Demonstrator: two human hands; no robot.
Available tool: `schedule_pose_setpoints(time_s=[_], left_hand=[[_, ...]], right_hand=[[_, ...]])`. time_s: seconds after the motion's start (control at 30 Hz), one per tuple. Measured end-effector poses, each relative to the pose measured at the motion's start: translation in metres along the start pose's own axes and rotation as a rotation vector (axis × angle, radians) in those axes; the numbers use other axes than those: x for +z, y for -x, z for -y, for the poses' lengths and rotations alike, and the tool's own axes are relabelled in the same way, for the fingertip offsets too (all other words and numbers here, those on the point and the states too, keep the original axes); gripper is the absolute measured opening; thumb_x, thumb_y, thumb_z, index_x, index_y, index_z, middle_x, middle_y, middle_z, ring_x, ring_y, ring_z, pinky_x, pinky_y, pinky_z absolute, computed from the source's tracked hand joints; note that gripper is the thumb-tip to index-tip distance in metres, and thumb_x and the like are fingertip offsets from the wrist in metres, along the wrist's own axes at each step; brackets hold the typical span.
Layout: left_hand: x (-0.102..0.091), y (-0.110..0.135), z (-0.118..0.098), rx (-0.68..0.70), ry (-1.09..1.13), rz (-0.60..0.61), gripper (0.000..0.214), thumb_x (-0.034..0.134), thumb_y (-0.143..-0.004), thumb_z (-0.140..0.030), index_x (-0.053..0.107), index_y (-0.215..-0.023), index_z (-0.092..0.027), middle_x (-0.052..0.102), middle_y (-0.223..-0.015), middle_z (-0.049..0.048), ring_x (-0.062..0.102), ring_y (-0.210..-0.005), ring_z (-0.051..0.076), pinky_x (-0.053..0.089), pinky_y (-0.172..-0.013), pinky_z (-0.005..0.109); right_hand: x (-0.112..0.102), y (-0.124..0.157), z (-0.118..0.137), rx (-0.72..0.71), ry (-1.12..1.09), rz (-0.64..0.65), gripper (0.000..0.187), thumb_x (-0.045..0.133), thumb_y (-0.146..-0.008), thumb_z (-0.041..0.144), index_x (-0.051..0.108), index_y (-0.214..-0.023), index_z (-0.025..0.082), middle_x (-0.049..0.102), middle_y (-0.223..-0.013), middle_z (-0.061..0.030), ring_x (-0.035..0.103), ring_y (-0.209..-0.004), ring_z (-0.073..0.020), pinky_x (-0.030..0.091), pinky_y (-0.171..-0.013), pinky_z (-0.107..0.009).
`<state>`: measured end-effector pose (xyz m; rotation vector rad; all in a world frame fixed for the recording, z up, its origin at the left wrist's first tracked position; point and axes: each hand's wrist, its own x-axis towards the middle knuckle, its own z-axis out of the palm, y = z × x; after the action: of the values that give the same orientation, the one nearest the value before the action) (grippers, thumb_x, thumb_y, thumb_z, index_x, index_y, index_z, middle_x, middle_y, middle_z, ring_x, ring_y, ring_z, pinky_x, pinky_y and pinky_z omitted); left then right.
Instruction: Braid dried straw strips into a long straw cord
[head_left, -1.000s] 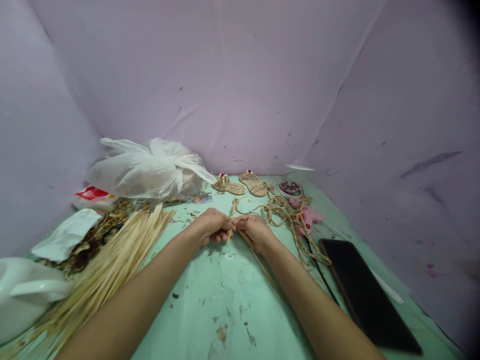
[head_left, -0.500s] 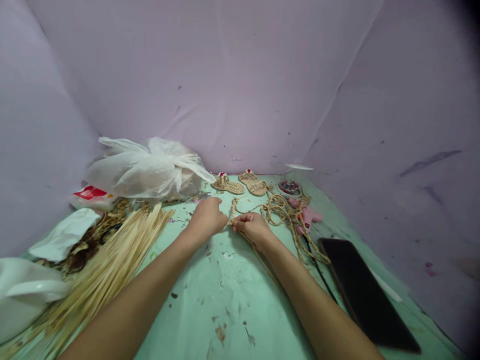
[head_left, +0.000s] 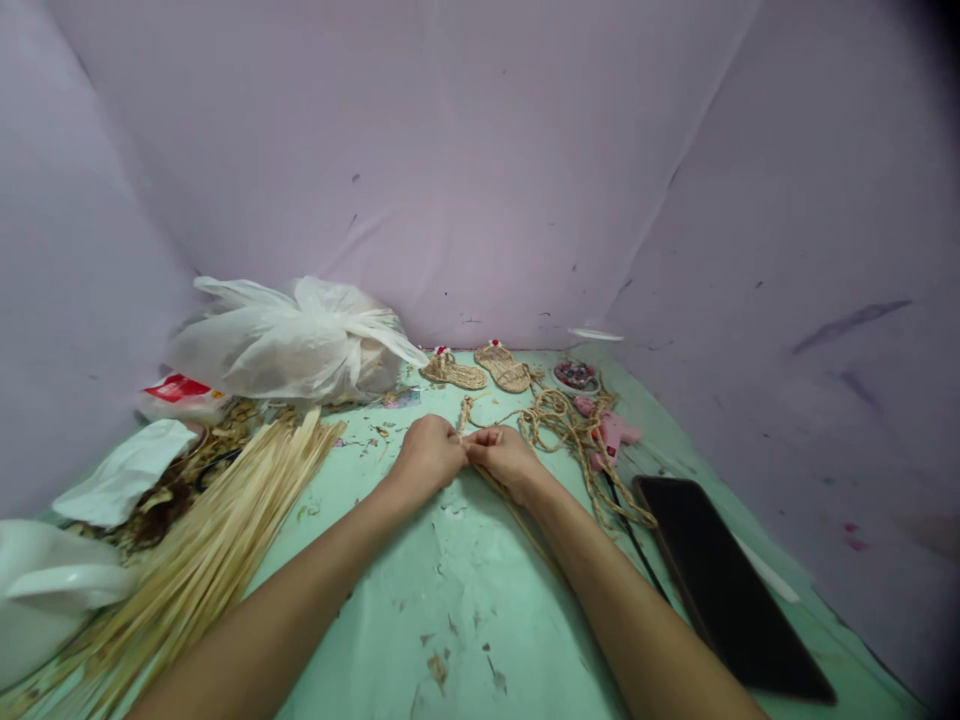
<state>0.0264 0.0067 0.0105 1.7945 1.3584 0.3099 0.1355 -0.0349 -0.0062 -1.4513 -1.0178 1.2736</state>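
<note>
My left hand (head_left: 431,452) and my right hand (head_left: 505,457) meet at the middle of the table, fingertips almost touching. Both are closed in a pinch on a tan plaited fibre braid (head_left: 466,409), whose finished end sticks up beyond the fingers. Loose strands (head_left: 525,525) trail from it under my right hand, along the forearm toward me. The exact grip of the left fingers is partly hidden by the back of the hand. Farther back lie two small woven sandals (head_left: 504,368) with red and white trim.
A coil of braided cord (head_left: 553,418), a pink glue gun (head_left: 616,432), a bowl of small trinkets (head_left: 576,377) and a dark phone-like slab (head_left: 731,590) lie right. Left are fibre strips (head_left: 217,530), a white plastic bag (head_left: 292,345) and a white jug (head_left: 56,590).
My left hand has come down and right, closing in on the braid beside my right hand. My right hand stays nearly in place, still pinching the braid.
</note>
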Motion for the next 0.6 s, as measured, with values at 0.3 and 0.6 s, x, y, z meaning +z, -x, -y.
schedule_pose_setpoints(time_s=[0.3, 0.6], left_hand=[[-0.005, 0.001, 0.0, -0.064, -0.058, 0.093, 0.011, 0.045, -0.057, -0.018, 0.054, -0.054, -0.013, 0.037, -0.03, -0.0021, 0.035, -0.028, 0.01, 0.025, -0.034, 0.021], [-0.012, -0.002, 0.003, -0.08, 0.096, 0.169, 0.008, 0.047, -0.055, -0.015, 0.043, -0.048, -0.017, 0.03, -0.033, -0.0058, 0.026, -0.029, 0.007, 0.015, -0.034, 0.021]], right_hand=[[-0.008, 0.001, 0.0, -0.261, 0.704, -0.001, 0.014, 0.049, -0.062, 0.011, 0.061, -0.056, 0.013, 0.055, -0.049, 0.0004, 0.04, -0.047, -0.0085, 0.027, -0.046, -0.02], [0.004, 0.015, 0.014, -0.285, 1.19, -0.115, 0.019, 0.049, -0.069, 0.016, 0.067, -0.075, 0.016, 0.067, -0.075, -0.0113, 0.058, -0.07, -0.0188, 0.033, -0.058, -0.024]])
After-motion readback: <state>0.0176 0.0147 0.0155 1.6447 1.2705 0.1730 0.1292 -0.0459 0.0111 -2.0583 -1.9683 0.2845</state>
